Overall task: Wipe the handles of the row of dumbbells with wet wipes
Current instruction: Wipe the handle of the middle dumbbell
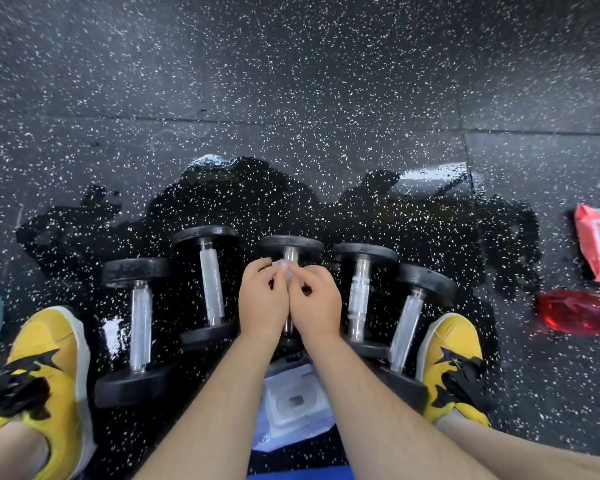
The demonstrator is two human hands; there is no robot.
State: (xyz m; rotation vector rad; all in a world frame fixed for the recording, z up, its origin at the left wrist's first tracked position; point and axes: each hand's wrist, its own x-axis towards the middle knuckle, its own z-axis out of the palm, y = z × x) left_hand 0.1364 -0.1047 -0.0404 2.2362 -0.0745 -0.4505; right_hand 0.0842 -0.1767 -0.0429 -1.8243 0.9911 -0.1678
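Note:
Several black dumbbells with knurled silver handles lie in a row on the wet floor between my feet. My left hand (262,299) and my right hand (317,303) meet over the middle dumbbell (290,247), covering most of its handle. Both pinch a small white wet wipe (282,265) between their fingertips. To the left lie the far-left dumbbell (140,327) and a second one (211,287); two more lie to the right (359,292) (407,323). A white-lidded wipes pack (293,403) sits under my forearms.
My yellow shoes stand at the left (45,368) and right (454,362) ends of the row. A dark puddle (413,216) spreads behind the dumbbells. A pink wipes packet (598,247) and a red bottle (575,311) lie at the right edge.

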